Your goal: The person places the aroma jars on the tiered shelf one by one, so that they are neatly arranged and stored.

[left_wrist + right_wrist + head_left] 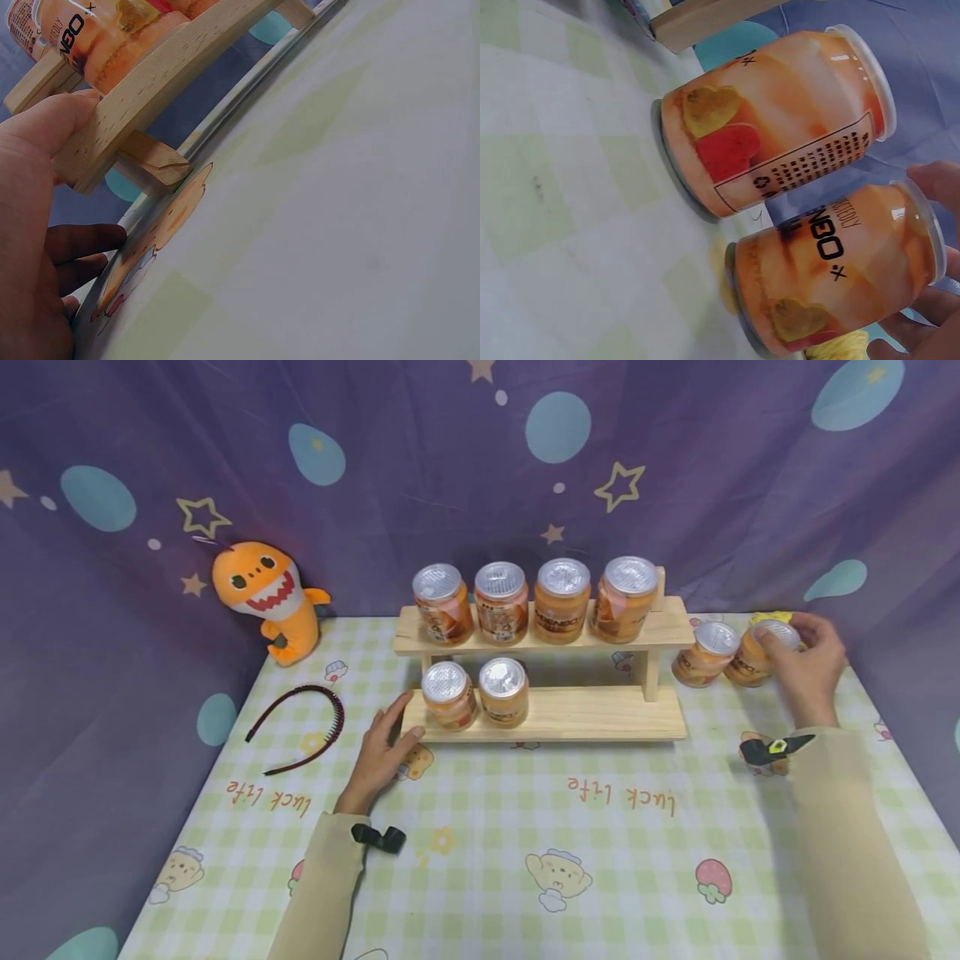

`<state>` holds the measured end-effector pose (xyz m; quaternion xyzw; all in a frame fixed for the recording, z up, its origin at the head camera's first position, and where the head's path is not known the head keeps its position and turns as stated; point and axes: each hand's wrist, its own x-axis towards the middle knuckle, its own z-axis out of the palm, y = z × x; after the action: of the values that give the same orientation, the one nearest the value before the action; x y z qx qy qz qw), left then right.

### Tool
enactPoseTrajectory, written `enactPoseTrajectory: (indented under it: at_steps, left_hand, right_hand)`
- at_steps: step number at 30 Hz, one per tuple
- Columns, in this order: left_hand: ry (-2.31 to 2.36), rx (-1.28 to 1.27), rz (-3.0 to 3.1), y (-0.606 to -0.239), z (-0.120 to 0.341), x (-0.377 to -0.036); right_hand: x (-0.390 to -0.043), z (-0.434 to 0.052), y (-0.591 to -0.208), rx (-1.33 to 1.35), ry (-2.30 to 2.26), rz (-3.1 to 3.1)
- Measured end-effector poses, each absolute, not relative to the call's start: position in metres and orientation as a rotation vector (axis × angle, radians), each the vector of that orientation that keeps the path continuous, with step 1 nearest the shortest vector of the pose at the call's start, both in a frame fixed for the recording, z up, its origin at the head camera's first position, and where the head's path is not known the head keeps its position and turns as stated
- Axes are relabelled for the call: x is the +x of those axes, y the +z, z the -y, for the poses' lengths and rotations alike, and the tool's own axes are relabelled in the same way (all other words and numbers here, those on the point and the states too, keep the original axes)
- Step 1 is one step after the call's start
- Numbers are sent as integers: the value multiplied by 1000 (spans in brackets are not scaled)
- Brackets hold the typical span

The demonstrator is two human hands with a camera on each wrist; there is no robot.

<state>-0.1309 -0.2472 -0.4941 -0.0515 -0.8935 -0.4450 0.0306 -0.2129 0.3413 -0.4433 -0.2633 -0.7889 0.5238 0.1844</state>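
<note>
A two-tier wooden shelf carries several orange cans with silver lids on its upper board and two cans at the left of the lower board. My left hand holds the lower board's left end, thumb at its front corner; the other fingers hang near the tablecloth in the left wrist view. At the right, my right hand grips an orange can round its lid, thumb on the near side and fingers behind. Another can stands upright close beside it, nearer the shelf.
An orange shark plush leans at the back left by the purple curtain. Before it lies a dark toothed headband. Something yellow shows behind the gripped can. A green checked cloth covers the table.
</note>
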Motion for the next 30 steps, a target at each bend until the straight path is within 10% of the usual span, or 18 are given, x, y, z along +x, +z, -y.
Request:
enactPoseTrajectory:
  at_steps: [30]
  left_hand:
    - [-1371, -154, 2754, -496, 248, -131]
  right_hand:
    - [-219, -343, -472, -687, 1543, 2157]
